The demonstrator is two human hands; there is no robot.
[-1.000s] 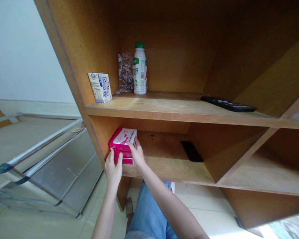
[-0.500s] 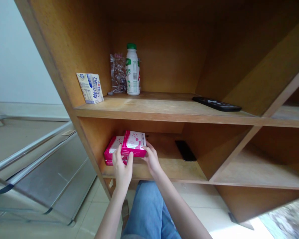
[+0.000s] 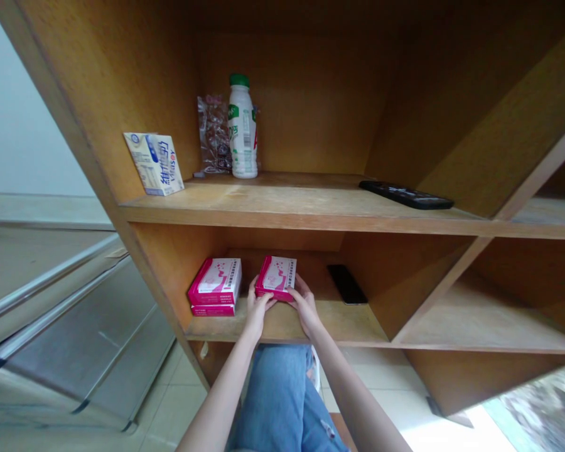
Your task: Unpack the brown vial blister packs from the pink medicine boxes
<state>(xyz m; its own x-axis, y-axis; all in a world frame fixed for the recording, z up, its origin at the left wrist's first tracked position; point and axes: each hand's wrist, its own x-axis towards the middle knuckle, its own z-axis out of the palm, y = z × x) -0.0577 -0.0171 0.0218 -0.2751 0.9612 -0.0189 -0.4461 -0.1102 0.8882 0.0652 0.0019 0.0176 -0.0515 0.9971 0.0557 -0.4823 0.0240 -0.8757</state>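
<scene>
Moved aside — pink box (image 3: 275,278) between left hand (image 3: 260,307) and right hand (image 3: 306,305).

Carton stack (image 3: 215,286) beside single carton (image 3: 275,278) on lower shelf (image 3: 216,329)

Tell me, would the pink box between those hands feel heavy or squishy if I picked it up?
The pink cardboard box looks stiff, because its edges and corners stay straight, so it probably won't squish much. It's thin and flat, so it's likely light. Its shiny-looking printed surface might be a little slippery, so holding it on both sides, like the left hand and right hand, seems sensible.
</scene>
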